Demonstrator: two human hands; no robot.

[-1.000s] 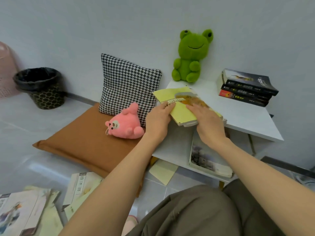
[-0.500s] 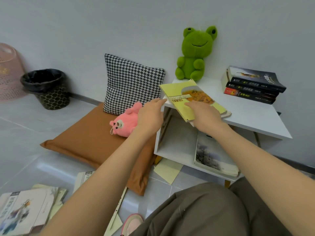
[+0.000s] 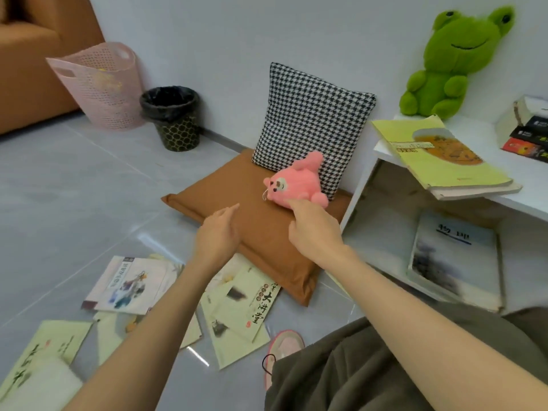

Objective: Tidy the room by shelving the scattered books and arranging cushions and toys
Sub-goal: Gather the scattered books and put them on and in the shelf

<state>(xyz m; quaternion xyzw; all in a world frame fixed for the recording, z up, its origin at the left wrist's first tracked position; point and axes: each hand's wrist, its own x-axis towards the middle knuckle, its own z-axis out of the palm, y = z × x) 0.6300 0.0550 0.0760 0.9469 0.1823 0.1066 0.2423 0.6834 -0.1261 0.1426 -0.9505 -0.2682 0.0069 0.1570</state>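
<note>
Pink toy (image 3: 296, 185) is lying on the cushion (image 3: 261, 232); right hand's (image 3: 314, 229) straight fingers are touching it, left hand (image 3: 218, 235) is hovering, loosely spread.

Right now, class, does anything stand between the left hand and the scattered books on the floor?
Nothing visible does. The left hand hangs open over the brown cushion; the scattered books lie on the floor beside its near edge, under only that forearm.

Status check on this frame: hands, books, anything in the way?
Left hand open, empty, over brown cushion. Right hand fingertip at pink toy. Yellow book atop shelf; floor books unshelved. Nothing blocking.
</note>
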